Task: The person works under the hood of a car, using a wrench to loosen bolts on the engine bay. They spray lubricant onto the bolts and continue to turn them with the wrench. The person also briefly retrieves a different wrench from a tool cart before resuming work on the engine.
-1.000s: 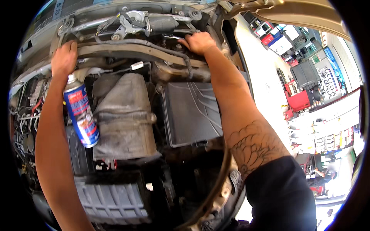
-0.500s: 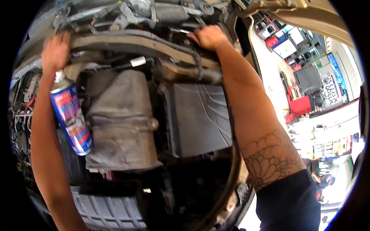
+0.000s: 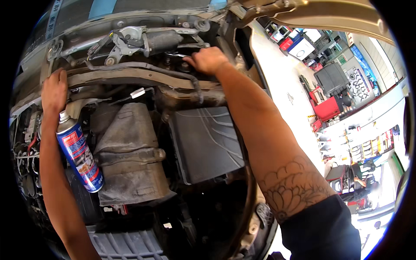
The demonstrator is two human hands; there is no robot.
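While the right hand [image 3: 208, 60] grips a wrench [image 3: 176, 54], the left hand [image 3: 54, 92] rests on the cowl rail [image 3: 130, 75], finger closure unclear.

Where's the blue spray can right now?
In the head view, the blue spray can is on the left side, tilted, just right of the left forearm and left of the grey cover, its cap end nearest the left hand.

My head-worn left fisheye looks down from close above, over both my forearms [image 3: 251, 104], into the engine bay [image 3: 130, 74].
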